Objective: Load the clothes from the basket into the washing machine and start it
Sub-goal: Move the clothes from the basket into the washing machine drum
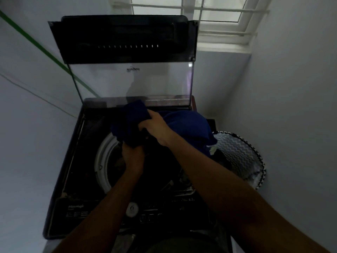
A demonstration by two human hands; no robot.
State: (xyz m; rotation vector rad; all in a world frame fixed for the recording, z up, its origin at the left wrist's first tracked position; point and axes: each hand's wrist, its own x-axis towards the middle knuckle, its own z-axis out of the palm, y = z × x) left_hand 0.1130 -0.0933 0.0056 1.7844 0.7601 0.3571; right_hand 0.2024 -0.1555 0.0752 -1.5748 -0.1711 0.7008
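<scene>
Both my hands, left [132, 154] and right [155, 128], gripped a blue garment [184, 125] above the washer's [73, 161] open drum [104, 161]. The basket [240, 156] stood beside it; loading was unfinished, the machine not started.

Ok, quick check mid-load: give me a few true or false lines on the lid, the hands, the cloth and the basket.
1. The washing machine lid is closed. False: it stands open, upright.
2. Both the left hand and the right hand grip the blue cloth. True.
3. The basket stands to the left of the machine. False: it is on the right.
4. The blue cloth is held above the drum opening. True.
5. The blue cloth lies fully inside the drum. False: part of it drapes toward the basket.
</scene>
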